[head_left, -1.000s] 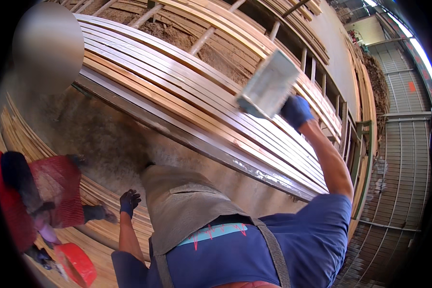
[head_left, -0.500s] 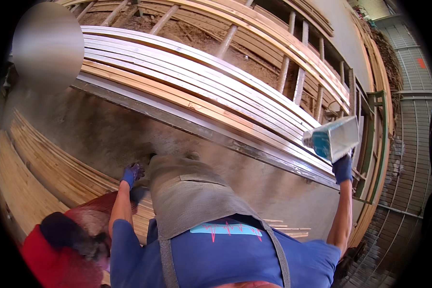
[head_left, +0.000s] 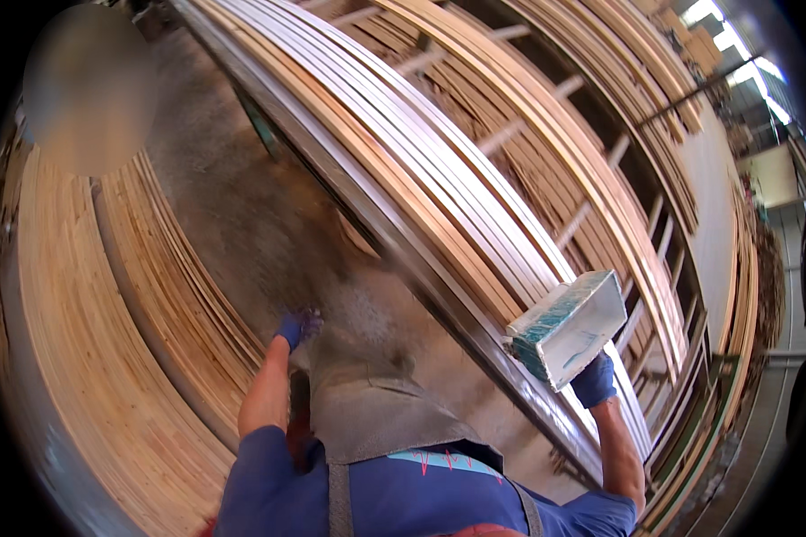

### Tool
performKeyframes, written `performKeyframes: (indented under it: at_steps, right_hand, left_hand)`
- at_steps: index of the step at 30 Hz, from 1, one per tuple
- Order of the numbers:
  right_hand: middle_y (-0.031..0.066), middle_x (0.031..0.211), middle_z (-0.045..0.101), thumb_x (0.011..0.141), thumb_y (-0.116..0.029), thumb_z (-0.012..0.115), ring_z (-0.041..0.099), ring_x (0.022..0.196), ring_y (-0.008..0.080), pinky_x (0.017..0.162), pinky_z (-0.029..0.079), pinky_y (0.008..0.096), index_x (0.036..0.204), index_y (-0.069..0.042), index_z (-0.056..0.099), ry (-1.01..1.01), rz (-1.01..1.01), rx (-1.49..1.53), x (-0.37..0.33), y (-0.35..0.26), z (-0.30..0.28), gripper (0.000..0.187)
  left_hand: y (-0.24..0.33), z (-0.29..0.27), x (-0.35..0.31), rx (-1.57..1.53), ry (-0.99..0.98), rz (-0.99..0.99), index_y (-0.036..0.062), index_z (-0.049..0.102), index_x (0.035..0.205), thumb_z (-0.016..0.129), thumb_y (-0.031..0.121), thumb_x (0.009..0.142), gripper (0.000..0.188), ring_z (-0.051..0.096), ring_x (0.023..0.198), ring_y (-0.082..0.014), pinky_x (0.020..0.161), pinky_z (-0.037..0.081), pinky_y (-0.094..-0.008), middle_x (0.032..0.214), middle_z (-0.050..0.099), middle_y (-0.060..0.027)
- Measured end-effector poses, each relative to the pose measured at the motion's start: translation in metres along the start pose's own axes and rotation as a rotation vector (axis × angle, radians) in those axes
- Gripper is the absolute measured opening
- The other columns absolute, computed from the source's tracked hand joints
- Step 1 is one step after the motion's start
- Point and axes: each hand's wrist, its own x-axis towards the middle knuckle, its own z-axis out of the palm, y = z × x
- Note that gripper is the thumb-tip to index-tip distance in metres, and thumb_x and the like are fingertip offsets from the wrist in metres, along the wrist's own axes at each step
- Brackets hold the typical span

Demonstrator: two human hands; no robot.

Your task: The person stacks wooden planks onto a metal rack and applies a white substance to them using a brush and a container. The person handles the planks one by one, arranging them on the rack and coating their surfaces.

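My right hand (head_left: 593, 380), in a blue glove, grips a white box-shaped container (head_left: 584, 329) with teal smears on its sides. The container is tilted above a row of long strips, its narrow end towards the near metal rail; whether it touches them I cannot tell. Several of these wooden strips (head_left: 403, 134) have a whitish top face, and bare wood strips (head_left: 349, 125) lie along their near side. My left hand (head_left: 301, 328), also gloved in blue, hangs over the floor beside my grey apron (head_left: 367, 403). Its fingers look loosely apart, with nothing visible in them.
A dark metal rail (head_left: 367, 233) borders the strips on my side. Beyond them stands a rack with crossbars (head_left: 569, 224) and more timber. Long wooden panels (head_left: 81, 268) are stacked to my left. Concrete floor (head_left: 215, 152) runs between the two.
The view has turned, so the strips now slant more steeply. The right hand still holds the container, now lower and further left in view. The red-clothed person at lower left has mostly gone from view.
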Motion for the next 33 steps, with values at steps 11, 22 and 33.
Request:
performKeyframes:
  at_steps: [11,22,33]
  right_hand:
    - [0.0215,0.087,0.069,0.086,-0.025,0.059,0.066,0.084,0.0396,0.073,0.053,0.0470,0.096,-0.008,0.071,0.080,-0.221,-0.009,0.462,-0.333,0.044,0.023]
    - [0.0262,0.107,0.064,0.090,-0.032,0.051,0.060,0.102,0.0437,0.087,0.047,0.0510,0.111,-0.004,0.062,0.088,-0.194,0.143,0.876,-0.661,0.063,0.036]
    - [0.0261,0.108,0.063,0.089,-0.035,0.049,0.059,0.102,0.0442,0.085,0.048,0.0528,0.109,-0.008,0.065,0.125,-0.343,0.080,1.271,-0.942,0.103,0.037]
  left_hand:
    - [0.164,-0.213,-0.068,0.019,0.377,0.075,-0.0016,0.056,0.112,0.056,0.016,0.096,0.024,0.066,0.069,-0.0246,0.054,0.055,-0.0374,0.092,0.066,-0.0142]
    - [0.446,-0.336,0.026,-0.050,0.359,0.249,-0.0008,0.059,0.111,0.059,0.017,0.095,0.024,0.066,0.062,-0.0229,0.055,0.055,-0.0349,0.084,0.069,-0.0170]
    - [0.480,-0.485,-0.017,-0.495,0.476,-0.175,0.0091,0.058,0.111,0.036,0.044,0.099,0.043,0.066,0.092,-0.0356,0.073,0.051,-0.0493,0.103,0.068,-0.0174]
